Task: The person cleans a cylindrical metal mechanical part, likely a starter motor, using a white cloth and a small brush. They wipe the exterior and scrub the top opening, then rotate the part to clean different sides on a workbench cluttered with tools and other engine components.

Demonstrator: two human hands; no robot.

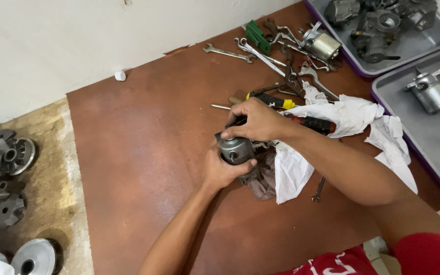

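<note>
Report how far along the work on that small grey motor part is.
Done: other parts already sit in the grey trays. In hand: the left hand grips the grey motor part while the right hand works its top. Left: wrenches and white rag lie out; the part's finish cannot be judged.

Reddish-brown table (143,153) fills frame centre. Crumpled white cloth (352,119) right of centre; dark brown rag (265,178) just left of it. Heap of steel spanners (276,56) upper centre, green-handled tool (257,35) among them. Yellow-and-black screwdriver (273,100) beside cloth. Two grey metal trays (434,137) with engine parts upper right. Dark metal pulley parts (6,158) on bare wood, left edge. Small white cap (120,76) near wall.
</note>
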